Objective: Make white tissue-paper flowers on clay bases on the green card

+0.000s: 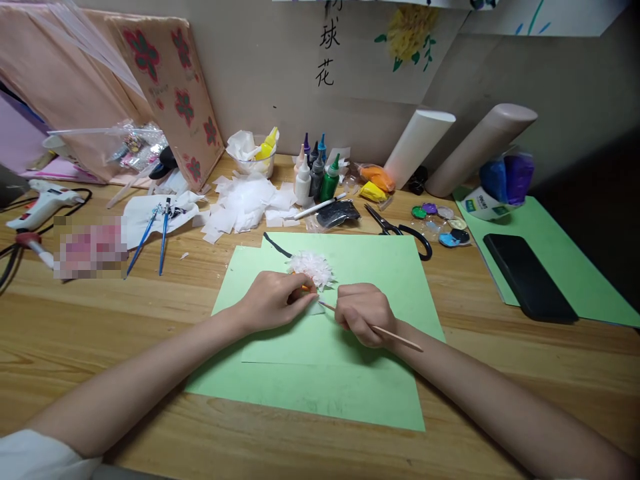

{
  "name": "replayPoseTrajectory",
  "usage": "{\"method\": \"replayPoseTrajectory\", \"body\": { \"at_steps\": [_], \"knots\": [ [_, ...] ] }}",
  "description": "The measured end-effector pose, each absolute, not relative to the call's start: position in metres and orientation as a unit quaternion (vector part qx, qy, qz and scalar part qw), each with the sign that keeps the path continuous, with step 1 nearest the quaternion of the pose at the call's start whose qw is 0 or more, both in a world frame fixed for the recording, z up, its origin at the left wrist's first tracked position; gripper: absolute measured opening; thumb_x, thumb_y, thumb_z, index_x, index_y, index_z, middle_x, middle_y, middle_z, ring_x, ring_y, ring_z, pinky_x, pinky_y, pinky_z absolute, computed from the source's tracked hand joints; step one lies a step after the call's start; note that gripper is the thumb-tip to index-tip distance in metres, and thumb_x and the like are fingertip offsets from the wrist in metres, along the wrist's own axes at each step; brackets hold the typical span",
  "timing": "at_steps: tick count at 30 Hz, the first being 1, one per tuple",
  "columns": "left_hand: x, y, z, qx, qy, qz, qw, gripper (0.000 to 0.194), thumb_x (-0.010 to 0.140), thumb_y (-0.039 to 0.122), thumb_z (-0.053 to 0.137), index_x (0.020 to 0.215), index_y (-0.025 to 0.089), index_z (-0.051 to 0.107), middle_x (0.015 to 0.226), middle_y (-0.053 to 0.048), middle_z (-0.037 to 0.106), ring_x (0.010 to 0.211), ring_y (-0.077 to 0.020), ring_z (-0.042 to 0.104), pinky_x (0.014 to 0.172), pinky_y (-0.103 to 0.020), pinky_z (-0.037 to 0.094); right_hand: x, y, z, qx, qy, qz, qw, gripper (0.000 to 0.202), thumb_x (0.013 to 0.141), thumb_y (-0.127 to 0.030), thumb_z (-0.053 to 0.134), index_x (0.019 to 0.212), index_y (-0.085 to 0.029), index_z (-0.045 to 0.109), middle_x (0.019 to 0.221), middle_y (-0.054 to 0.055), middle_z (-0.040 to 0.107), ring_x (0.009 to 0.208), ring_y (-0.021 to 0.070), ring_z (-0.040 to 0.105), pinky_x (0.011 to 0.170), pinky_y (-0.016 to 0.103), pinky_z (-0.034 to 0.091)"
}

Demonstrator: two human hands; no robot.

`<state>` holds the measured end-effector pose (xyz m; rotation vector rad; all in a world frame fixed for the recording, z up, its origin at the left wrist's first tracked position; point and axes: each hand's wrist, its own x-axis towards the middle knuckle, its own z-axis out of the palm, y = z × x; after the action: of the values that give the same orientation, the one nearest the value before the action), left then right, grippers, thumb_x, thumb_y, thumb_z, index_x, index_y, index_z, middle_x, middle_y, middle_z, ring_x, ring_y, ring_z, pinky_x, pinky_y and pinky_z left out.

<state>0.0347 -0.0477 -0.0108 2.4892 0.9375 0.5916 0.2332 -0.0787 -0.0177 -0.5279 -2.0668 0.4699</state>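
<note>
On the green paper (pixel 330 393), my right hand (pixel 364 313) is closed around a thin wooden stick (pixel 400 339), whose tip points at my left fingertips. My left hand (pixel 275 300) is pinched at the edge of a small pale tissue paper square (pixel 316 308). Something orange shows between its fingers, too covered to name. Just beyond it lies a fluffy white paper flower (pixel 317 267) with a black stem (pixel 277 244) running up to the left.
Behind the green paper are a heap of white paper squares (pixel 247 203), paint bottles (pixel 331 179), a white pen (pixel 320 206) and black scissors (pixel 400 230). To the left lie blue brushes (pixel 164 240) and a glue gun (pixel 45 200). A black phone (pixel 530 277) lies right.
</note>
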Motion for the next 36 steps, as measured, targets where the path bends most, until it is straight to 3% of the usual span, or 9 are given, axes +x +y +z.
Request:
{"method": "replayPoseTrajectory", "body": {
  "at_steps": [11, 22, 29, 36],
  "knots": [
    [0.044, -0.047, -0.012, 0.881, 0.371, 0.248, 0.155, 0.019, 0.087, 0.033, 0.049, 0.085, 0.018, 0.060, 0.060, 0.003, 0.063, 0.051, -0.0091, 0.054, 0.052, -0.020, 0.032, 0.230, -0.077, -0.016, -0.321, -0.849, 0.154, 0.390, 0.040, 0.095, -0.017, 0.026, 0.058, -0.020, 0.041, 0.048, 0.001, 0.047, 0.048, 0.0122, 0.040, 0.050, 0.027, 0.033],
    [0.043, -0.043, -0.004, 0.800, 0.478, 0.251, 0.261, 0.030, 0.090, 0.027, 0.035, 0.061, 0.019, 0.034, 0.050, 0.006, 0.034, 0.047, -0.0091, 0.033, 0.051, -0.022, 0.025, 0.230, -0.076, -0.019, -0.369, -0.827, 0.186, 0.381, 0.040, 0.097, -0.021, 0.027, 0.059, -0.020, 0.041, 0.051, 0.000, 0.045, 0.051, 0.0116, 0.040, 0.054, 0.027, 0.033],
    [0.044, -0.045, -0.003, 0.816, 0.459, 0.224, 0.271, 0.028, 0.086, 0.023, 0.038, 0.058, 0.018, 0.036, 0.048, 0.006, 0.033, 0.045, -0.0084, 0.031, 0.051, -0.023, 0.024, 0.226, -0.074, -0.018, -0.409, -0.798, 0.197, 0.396, 0.038, 0.097, -0.022, 0.030, 0.060, -0.020, 0.040, 0.053, -0.001, 0.043, 0.050, 0.0108, 0.040, 0.052, 0.026, 0.032],
    [0.044, -0.045, -0.003, 0.824, 0.457, 0.216, 0.256, 0.029, 0.086, 0.023, 0.039, 0.057, 0.018, 0.041, 0.047, 0.005, 0.036, 0.045, -0.0087, 0.033, 0.050, -0.023, 0.024, 0.230, -0.077, -0.016, -0.341, -0.827, 0.166, 0.415, 0.042, 0.096, -0.022, 0.025, 0.056, -0.021, 0.039, 0.049, 0.000, 0.043, 0.048, 0.0128, 0.038, 0.051, 0.029, 0.031]
  ]
}}
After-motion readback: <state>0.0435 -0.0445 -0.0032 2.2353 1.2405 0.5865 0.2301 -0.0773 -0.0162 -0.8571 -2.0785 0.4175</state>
